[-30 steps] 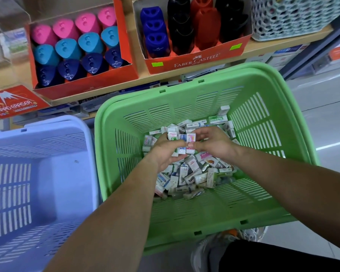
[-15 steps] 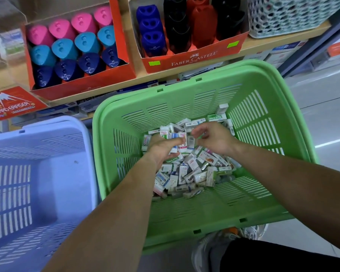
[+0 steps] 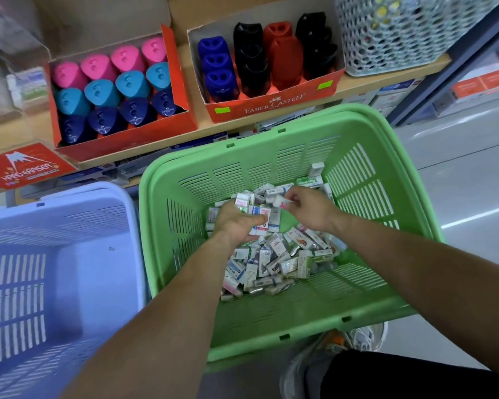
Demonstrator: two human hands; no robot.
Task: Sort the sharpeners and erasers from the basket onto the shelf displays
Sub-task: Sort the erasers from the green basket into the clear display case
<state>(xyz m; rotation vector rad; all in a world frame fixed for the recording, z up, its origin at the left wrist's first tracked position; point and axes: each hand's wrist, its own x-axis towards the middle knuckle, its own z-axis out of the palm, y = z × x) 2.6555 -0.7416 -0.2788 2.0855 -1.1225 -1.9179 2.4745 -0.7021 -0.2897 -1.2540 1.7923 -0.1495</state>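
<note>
A green basket [image 3: 366, 309] holds a heap of small wrapped erasers [image 3: 274, 260]. My left hand [image 3: 236, 223] is inside it, fingers curled round a stack of several erasers [image 3: 261, 216]. My right hand [image 3: 306, 207] is just right of it and pinches one eraser [image 3: 280, 202] at its fingertips, close to the stack. On the wooden shelf behind stand two red display boxes of sharpeners: pink, teal and navy ones [image 3: 113, 87] on the left, blue, black and red ones [image 3: 265, 56] on the right.
A pale blue basket [image 3: 78, 203] stands left of the green one. A red "Hard Eraser" box [image 3: 26, 165] sits at the shelf's left edge, and a white lattice bin [image 3: 401, 36] at its right. Grey floor lies to the right; my shoe [image 3: 366, 338] shows below.
My right hand has lifted slightly with one eraser pinched at its fingertips. My left hand keeps its stack. The view has shifted a little.
</note>
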